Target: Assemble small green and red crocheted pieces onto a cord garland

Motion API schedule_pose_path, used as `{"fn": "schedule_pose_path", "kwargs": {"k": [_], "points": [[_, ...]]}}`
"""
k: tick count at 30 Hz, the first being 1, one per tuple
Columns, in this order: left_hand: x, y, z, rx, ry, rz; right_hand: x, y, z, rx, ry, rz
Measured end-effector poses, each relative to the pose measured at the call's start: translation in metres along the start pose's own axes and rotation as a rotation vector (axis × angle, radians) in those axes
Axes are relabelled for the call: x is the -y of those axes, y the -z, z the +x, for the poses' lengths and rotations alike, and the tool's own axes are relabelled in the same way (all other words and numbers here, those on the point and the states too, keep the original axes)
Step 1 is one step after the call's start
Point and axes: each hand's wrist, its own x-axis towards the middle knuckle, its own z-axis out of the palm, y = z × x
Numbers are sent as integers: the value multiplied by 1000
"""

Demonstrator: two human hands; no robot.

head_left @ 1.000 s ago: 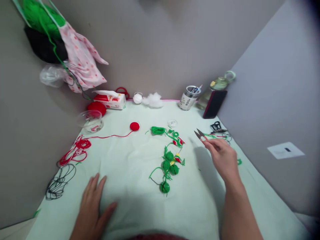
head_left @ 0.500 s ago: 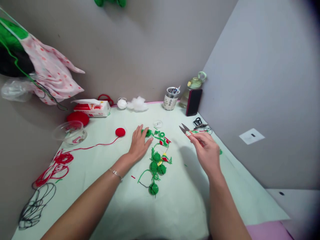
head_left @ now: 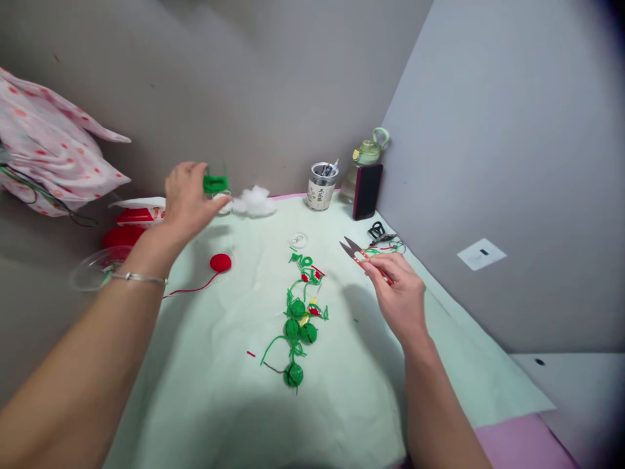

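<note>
Head view: at far left, your left hand [head_left: 188,200] is pinching a green yarn skein [head_left: 215,184]; at right, your right hand [head_left: 401,294] is gripping open thread snips [head_left: 360,256].

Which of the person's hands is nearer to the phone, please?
Right: the right hand holds snips on the near side of the phone. The left hand, gripping a green yarn bundle, is farther away, well to its left.

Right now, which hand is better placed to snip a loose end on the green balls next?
Right, I'd say: the right hand holds the snips, blades apart, nearer the green balls. The left hand is farther off, raised, holding a green yarn bundle.
</note>
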Motion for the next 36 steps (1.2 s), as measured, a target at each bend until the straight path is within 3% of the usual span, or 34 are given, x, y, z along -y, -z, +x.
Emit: {"fn": "schedule_pose_path", "kwargs": {"k": [3,5,7,8,10,14,19,22,24,26,29,31,36], "points": [[-28,-14,-76,213,-167,-187,1,2,1,-28,-9,8],[-45,-26,-146,500,-294,-289,3,4,1,-61,-15,19],[-57,-37,-206,698,-414,-291,6,6,1,-94,-14,21],[-60,-41,-227,744,-464,-286,7,7,1,-106,-11,18],[-65,-52,-247,748,-447,-245,11,8,0,-124,0,8],[-92,-94,-222,734,-465,-312,12,7,0,-134,12,7],[-159,-162,-170,688,-444,-463,5,6,1,-150,6,22],[-168,-162,-150,614,-410,-528,3,11,3,-236,22,40],[-147,-145,-144,485,-338,-568,5,17,4,-307,5,39],[-116,-126,-146,362,-174,-562,11,23,3,-386,-15,37],[-87,-117,-160,361,-33,-412,20,27,1,-494,-17,74],[-94,-129,-167,454,-82,-356,25,26,0,-533,-6,99],[-161,-178,-149,669,-242,-567,17,17,2,-432,-78,249]]}}
